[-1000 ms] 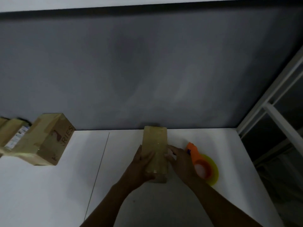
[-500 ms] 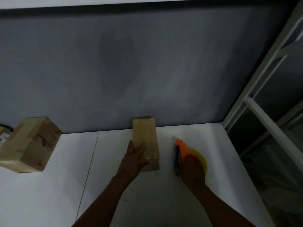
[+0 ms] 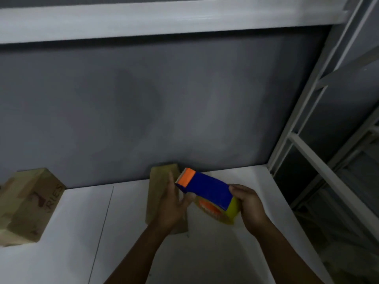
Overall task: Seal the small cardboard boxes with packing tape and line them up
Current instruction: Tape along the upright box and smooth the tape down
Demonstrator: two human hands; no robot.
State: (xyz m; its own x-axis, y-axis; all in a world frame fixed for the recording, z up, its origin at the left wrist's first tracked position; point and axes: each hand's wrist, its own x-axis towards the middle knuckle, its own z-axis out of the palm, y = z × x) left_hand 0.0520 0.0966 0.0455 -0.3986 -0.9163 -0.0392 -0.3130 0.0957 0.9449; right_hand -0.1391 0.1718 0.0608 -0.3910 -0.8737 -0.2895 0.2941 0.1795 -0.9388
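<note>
White worktop (image 3: 71,253): box (image 3: 160,178) lies lengthwise near-to-far under left hand (image 3: 172,203), fingers seemingly flat; right hand (image 3: 249,208) grips tape dispenser (image 3: 207,189) just right of it.

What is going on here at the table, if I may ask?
A person appears about to tape a small cardboard box on the white table. The right hand grips the blue and orange tape dispenser, held up beside the box, while the left hand rests on the box with fingers straight. Another box sits at the far left.
</note>
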